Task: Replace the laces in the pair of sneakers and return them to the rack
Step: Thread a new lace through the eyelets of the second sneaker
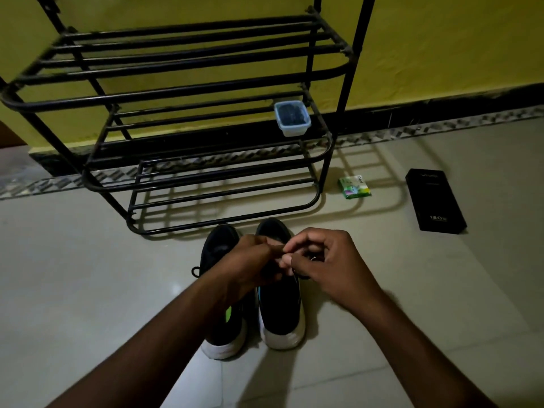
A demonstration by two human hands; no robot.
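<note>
Grip, two entries: left grip (250, 260) and right grip (326, 266) meet fingertip to fingertip at lower centre of the frame, both pinching a black lace (302, 276) over the right-of-centre sneaker (279, 313). We list its mate (219, 334) just beside it, on the floor (88, 290) below the rack (176, 92). We judge the lace light, limp, slippery; best held near its stiff tip.

A black box (435, 200) is showing the faint brand word "vivo" near its far end. Near its close end it is showing the number "120" in pale digits, and a small sign is following the digits, too tiny to read. A green packet (354, 187) near the box is carrying a slanted printed word at its top, but it is too blurred to read.
</note>
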